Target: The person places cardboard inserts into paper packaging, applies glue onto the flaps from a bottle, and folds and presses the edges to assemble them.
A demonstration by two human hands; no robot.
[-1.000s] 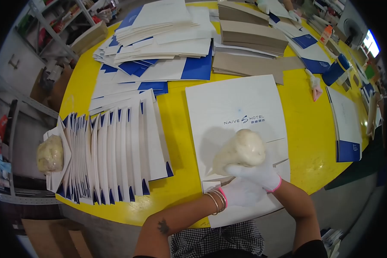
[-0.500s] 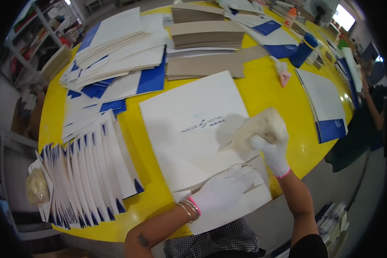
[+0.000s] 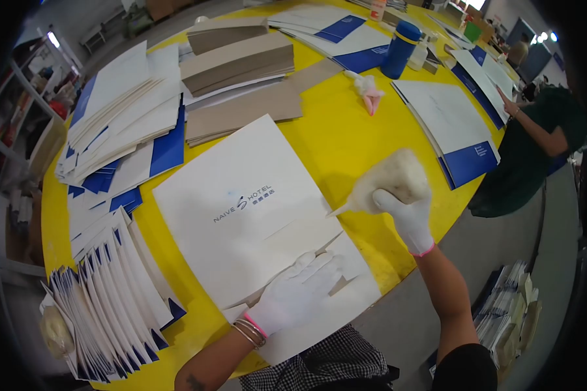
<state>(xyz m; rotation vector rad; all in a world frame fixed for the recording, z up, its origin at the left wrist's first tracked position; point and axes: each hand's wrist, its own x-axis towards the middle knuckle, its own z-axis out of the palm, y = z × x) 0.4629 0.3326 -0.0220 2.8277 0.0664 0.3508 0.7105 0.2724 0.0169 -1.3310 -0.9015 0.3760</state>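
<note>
A white paper bag (image 3: pixel 209 251) printed "NAIVE HOTEL" lies flat in front of me, its folded end nearest my body. My left hand (image 3: pixel 300 290), in a white glove with a pink cuff, rests flat on the folded flaps, fingers stretched out. My right hand (image 3: pixel 404 215), gloved likewise, is wrapped round a cloudy white squeeze bottle (image 3: pixel 398 173). The bottle is tilted, its pointed nozzle aimed left at the bag's right edge. Whether the tip touches the paper, I cannot tell.
Folded bags (image 3: pixel 111 287) stand in a row at left. Bag sheets (image 3: pixel 124 124) and brown card stacks (image 3: pixel 241 62) lie behind. On the yellow table (image 3: pixel 319 143) are a blue bottle (image 3: pixel 401 51), a crumpled cloth (image 3: pixel 368 94) and more bags (image 3: pixel 450 124). A person (image 3: pixel 541 137) works at right.
My view has swung right, so the table's things sit further left. The nozzle has moved from over the bag to its right edge. My left hand stays flat on the flaps.
</note>
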